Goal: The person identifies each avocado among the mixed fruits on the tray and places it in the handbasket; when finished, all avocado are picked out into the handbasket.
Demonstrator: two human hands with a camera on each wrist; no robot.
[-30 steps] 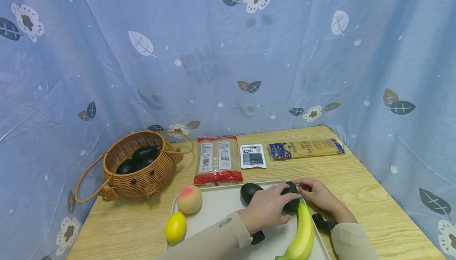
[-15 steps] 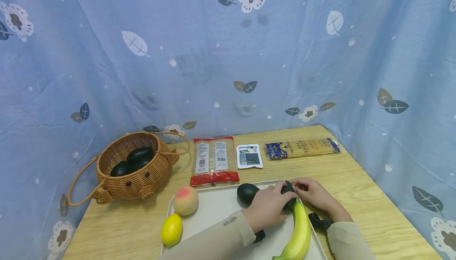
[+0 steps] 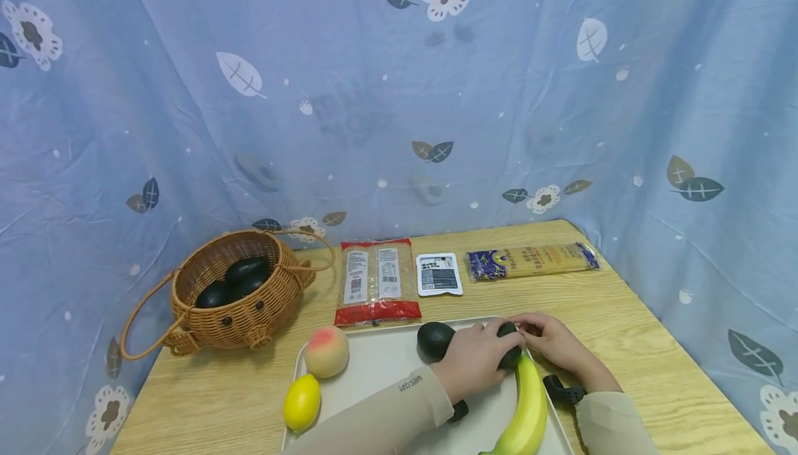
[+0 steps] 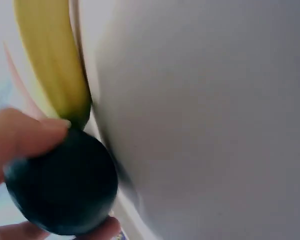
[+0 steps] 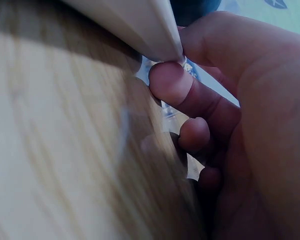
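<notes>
In the head view my left hand [image 3: 476, 359] holds a dark avocado [image 3: 510, 350] near the far right corner of the white tray [image 3: 380, 365]. The left wrist view shows the thumb and fingertips around that avocado [image 4: 65, 185], close to the end of a yellow banana [image 4: 52, 55]. A second avocado [image 3: 434, 341] lies on the tray, left of this hand. My right hand [image 3: 557, 348] pinches the tray's rim at the same corner. In the right wrist view its thumb lies on top of the tray edge [image 5: 140, 25] and a finger is beneath.
A peach [image 3: 327, 352] and a lemon [image 3: 302, 403] sit at the tray's left side. Behind it lie a red-ended grain bag [image 3: 378, 282], a small white pouch [image 3: 439, 274] and a noodle packet [image 3: 533, 261]. A wicker basket [image 3: 249, 316] at left contains several avocados.
My left hand has shifted slightly right on the avocado. The right hand stays at the tray corner. The head view has swayed a little.
</notes>
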